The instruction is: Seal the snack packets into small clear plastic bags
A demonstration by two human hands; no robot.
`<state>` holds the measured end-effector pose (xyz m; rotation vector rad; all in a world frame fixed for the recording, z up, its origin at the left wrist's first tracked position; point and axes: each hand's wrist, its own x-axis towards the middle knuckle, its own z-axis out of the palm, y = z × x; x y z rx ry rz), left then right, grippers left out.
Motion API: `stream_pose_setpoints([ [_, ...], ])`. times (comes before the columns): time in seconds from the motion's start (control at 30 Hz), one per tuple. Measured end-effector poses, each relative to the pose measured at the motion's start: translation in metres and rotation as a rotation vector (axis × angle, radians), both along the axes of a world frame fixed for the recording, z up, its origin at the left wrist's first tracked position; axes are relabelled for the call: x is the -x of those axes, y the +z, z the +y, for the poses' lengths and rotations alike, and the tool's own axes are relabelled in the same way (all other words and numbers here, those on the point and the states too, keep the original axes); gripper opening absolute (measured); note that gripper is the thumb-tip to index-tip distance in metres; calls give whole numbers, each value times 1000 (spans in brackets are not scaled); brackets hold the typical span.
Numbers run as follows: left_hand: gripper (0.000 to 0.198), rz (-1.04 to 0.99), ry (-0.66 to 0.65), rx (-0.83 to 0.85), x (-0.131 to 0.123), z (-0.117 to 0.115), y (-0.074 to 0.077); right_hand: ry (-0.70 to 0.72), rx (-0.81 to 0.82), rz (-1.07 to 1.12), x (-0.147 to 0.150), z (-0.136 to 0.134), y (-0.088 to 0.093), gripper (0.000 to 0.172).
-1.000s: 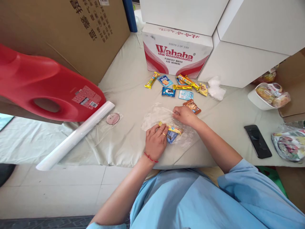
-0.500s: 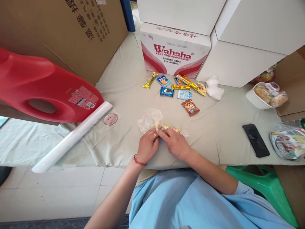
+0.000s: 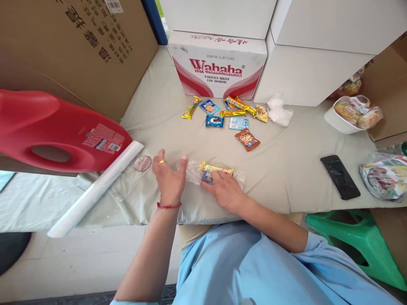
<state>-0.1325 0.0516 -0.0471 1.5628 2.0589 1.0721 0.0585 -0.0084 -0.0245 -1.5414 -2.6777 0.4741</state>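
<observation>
My left hand (image 3: 169,178) is raised above the cloth with fingers and thumb spread, holding nothing. A clear plastic bag with a round smiley print (image 3: 142,163) lies just left of it. Fingers extended, my right hand (image 3: 226,191) rests on a dark blue snack packet (image 3: 207,176), partly covering it. Against that packet's far side lies a yellow snack bar (image 3: 219,168). Crumpled clear plastic (image 3: 192,173) lies under and around both snacks and sticks out at either end.
Several snack packets, one a brown cookie packet (image 3: 247,140), lie before the Wahaba-style white-and-red water carton (image 3: 219,67). A white plastic-film roll (image 3: 95,188) and red jug (image 3: 63,131) are left. Right are a phone (image 3: 340,177), white bowl (image 3: 337,120) and green stool (image 3: 365,245).
My left hand has let go of the plastic, moved left and spread its fingers. My right hand has flattened onto the packet. The view has shifted slightly.
</observation>
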Motion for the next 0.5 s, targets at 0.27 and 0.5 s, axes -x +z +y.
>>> stream_pose_setpoints([
  [0.27,16,48,-216,133,3,-14,5,-25,110,350,-19,-1,-18,41],
  [0.5,20,47,-669,-40,-55,-48,19,11,80,611,-27,-3,-21,32],
])
